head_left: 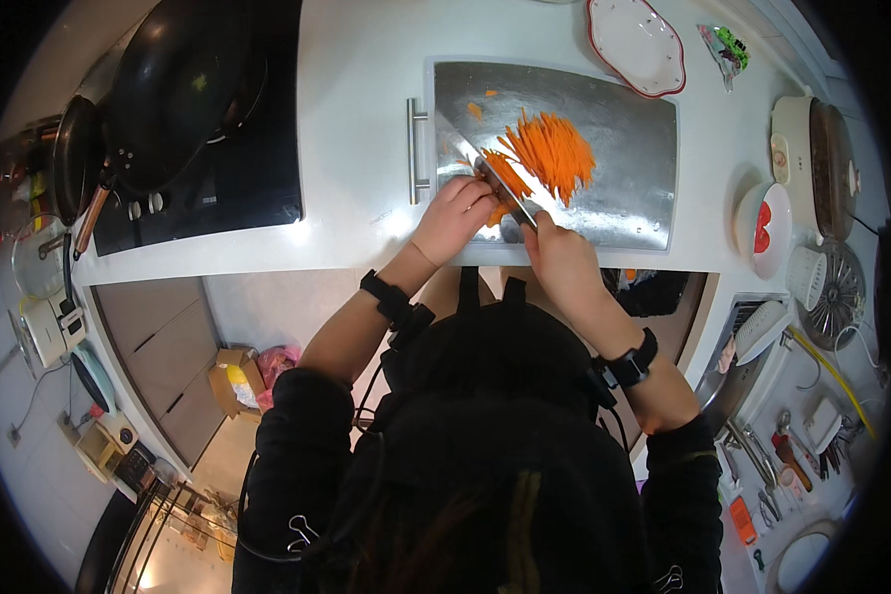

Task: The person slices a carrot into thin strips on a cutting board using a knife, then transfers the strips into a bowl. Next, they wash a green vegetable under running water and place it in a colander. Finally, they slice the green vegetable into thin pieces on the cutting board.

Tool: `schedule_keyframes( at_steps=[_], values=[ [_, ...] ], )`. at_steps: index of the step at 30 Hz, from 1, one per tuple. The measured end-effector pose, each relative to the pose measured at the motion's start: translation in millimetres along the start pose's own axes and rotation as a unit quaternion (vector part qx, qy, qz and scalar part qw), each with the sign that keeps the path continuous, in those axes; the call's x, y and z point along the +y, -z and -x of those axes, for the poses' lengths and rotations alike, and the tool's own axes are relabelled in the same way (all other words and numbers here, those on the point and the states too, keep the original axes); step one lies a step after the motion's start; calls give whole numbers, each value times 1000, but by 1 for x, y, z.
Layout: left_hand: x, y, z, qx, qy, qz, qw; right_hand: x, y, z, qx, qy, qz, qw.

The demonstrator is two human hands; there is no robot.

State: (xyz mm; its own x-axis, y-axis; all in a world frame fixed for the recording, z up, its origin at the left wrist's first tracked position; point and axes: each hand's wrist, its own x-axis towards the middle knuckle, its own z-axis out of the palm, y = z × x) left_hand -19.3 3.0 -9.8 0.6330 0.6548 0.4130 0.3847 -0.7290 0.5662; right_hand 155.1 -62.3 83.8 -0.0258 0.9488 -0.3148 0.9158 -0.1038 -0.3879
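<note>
My right hand (562,256) is closed round the handle of a kitchen knife (506,190), whose blade slants up and left over a metal cutting board (631,171). My left hand (458,214) rests at the board's lower left with fingers bent, pressing on orange carrot pieces (499,214) beside the blade; the fingers partly hide them. Thin carrot strips lie under and beside the blade. A larger heap of carrot shreds (553,152) lies at the middle of the board. Small carrot scraps (475,111) are near its upper left corner.
A red-rimmed white dish (637,44) overlaps the board's upper right corner. Left of the board are a metal bar handle (413,151) and a black cooktop (267,178) with a large wok (171,89). At the right stand a white bowl (778,223) with red pieces and a cream electric cooker (794,156).
</note>
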Motion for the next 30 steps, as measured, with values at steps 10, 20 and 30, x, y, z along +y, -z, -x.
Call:
schedule_keyframes(
  at_steps=[10, 20, 30],
  values=[
    [2, 2, 1, -6, 9, -3, 1000, -2, 6, 1, 25, 15, -12, 999],
    [-2, 12, 6, -14, 10, 27, 999, -1, -16, -16, 67, 37, 3, 997],
    [3, 12, 9, -23, 20, -13, 999, -1, -15, -13, 63, 55, 24, 996]
  ],
)
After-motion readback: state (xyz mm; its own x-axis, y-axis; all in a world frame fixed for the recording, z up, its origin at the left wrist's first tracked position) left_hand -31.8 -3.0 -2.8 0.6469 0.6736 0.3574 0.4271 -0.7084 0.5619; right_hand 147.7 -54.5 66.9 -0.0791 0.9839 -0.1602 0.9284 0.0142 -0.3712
